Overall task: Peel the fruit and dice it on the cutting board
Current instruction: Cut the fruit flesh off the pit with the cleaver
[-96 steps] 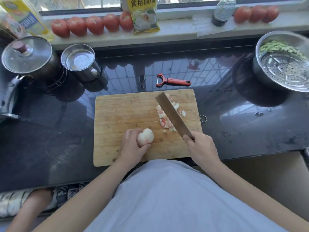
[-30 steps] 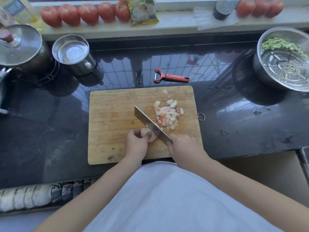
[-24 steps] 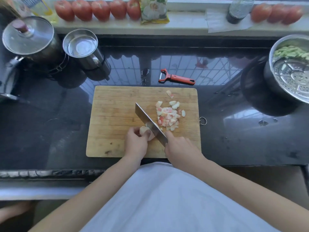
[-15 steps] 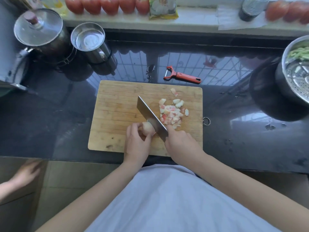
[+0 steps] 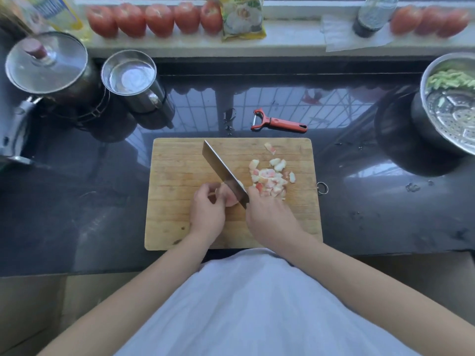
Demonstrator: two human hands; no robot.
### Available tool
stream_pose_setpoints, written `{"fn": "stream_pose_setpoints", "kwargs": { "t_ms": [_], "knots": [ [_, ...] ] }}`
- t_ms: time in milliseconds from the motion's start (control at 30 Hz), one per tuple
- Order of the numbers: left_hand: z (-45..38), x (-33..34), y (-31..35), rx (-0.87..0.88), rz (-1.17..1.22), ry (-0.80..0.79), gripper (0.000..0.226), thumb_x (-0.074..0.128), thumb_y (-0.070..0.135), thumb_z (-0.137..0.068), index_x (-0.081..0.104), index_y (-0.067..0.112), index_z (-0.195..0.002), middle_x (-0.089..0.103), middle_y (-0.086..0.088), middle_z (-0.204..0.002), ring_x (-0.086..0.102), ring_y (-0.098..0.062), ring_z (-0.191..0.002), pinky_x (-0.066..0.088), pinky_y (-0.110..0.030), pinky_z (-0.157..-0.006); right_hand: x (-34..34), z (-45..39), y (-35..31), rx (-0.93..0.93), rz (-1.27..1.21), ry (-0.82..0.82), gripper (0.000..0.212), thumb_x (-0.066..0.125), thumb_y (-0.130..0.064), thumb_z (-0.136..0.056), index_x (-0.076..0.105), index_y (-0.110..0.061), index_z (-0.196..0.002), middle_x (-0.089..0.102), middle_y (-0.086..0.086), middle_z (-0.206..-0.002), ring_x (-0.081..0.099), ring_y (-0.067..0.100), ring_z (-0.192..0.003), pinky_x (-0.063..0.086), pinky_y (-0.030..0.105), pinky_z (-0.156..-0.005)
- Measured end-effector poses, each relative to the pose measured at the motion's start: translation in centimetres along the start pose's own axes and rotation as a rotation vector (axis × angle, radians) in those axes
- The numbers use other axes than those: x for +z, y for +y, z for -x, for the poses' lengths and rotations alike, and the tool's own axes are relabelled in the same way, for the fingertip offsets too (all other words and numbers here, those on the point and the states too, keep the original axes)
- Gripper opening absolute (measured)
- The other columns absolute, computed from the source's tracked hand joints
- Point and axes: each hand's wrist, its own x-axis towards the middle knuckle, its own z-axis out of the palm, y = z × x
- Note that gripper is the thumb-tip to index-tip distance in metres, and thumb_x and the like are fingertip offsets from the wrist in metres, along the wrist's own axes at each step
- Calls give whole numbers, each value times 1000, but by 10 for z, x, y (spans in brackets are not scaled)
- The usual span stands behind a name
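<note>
A peeled pale pink fruit piece (image 5: 227,196) lies on the wooden cutting board (image 5: 174,176). My left hand (image 5: 207,214) pinches it from the left. My right hand (image 5: 270,218) grips the handle of a cleaver (image 5: 222,170), whose blade rests against the right side of the fruit and points to the far left. A pile of diced fruit (image 5: 270,179) lies on the board just right of the blade.
A red peeler (image 5: 279,122) lies behind the board on the black counter. A lidded pot (image 5: 48,65) and a steel cup (image 5: 129,78) stand at the back left, a steamer pot (image 5: 449,109) at the right. Tomatoes (image 5: 154,19) line the windowsill.
The cleaver has come down from over the diced pile onto the fruit held in my left hand. The blade keeps cutting at the fruit's right side while the camera shifts.
</note>
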Motion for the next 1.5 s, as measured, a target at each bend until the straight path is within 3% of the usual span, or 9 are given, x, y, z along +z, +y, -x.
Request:
{"fn": "stream_pose_setpoints", "kwargs": {
  "t_ms": [200, 367, 600, 700, 800, 867, 1100, 1333, 1500],
  "knots": [
    [-8, 0, 4, -102, 32, -19, 13, 62, 35, -102, 62, 26, -111, 65, 8, -114, 63, -16, -104, 44, -28, -76, -2, 17, 1, 67, 40, -35, 16, 41, -14, -100, 41, -16, -117, 62, 11, -81, 62, 42, -76, 36, 39, -57],
    [-3, 5, 2, -149, 67, -24, 17, 61, 35, -102, 57, 22, -113, 65, 6, -110, 62, -14, -99, 43, -25, -69, -3, 32, -1, 119, 40, -126, 14, 38, -8, -97, 31, -19, -101, 62, 9, -80, 64, 42, -83, 37, 42, -60],
    [-20, 4, 4, -298, 217, -69, 30, 65, 54, -89, 55, 30, -103, 71, 4, -107, 69, -21, -103, 56, -48, -96, -1, 20, -18, 71, 48, -80, 24, 37, 0, -90, 30, -19, -103, 42, -2, -73, 66, 39, -83, 41, 41, -62],
    [-28, 2, 6, -387, 292, -103, 37, 69, 55, -80, 57, 31, -105, 74, 1, -107, 71, -25, -103, 56, -49, -97, 2, 16, -17, 50, 29, -51, 39, 38, 2, -88, 31, -17, -121, 54, 4, -78, 66, 40, -81, 43, 41, -60],
    [-33, 2, 7, -423, 326, -97, 31, 69, 49, -86, 56, 29, -105, 74, -1, -104, 72, -27, -100, 57, -48, -96, 4, 12, -17, 59, 6, -44, 69, 41, 3, -87, 15, -22, -145, 67, 10, -90, 67, 41, -80, 45, 43, -62],
    [-34, 4, 7, -445, 335, -85, 26, 68, 47, -89, 55, 30, -104, 73, 0, -105, 71, -26, -101, 57, -47, -97, 3, 11, -17, 58, 25, -44, 75, 41, 3, -86, 11, -23, -149, 68, 11, -93, 67, 41, -81, 44, 43, -63],
    [-35, 8, 2, -457, 355, -63, 28, 72, 48, -88, 56, 31, -104, 74, 1, -105, 70, -25, -103, 55, -48, -98, -5, 12, -23, 66, 41, -86, 43, 38, 6, -87, 30, -16, -124, 66, 10, -91, 67, 40, -85, 41, 40, -63],
    [-43, 5, 9, -492, 403, -65, 25, 75, 41, -92, 57, 26, -100, 76, -5, -103, 72, -26, -100, 57, -50, -98, -8, -4, -42, 81, 124, -101, 56, 38, 6, -88, 22, -12, -138, 64, 10, -89, 67, 36, -85, 38, 37, -63],
    [-36, 4, 17, -453, 332, -35, 20, 66, 43, -97, 53, 28, -100, 71, -1, -106, 67, -24, -102, 53, -47, -98, -8, -2, -34, 101, 37, -91, 41, 38, 6, -87, 32, -16, -121, 58, 10, -89, 60, 39, -86, 40, 41, -65]
  ]
}}
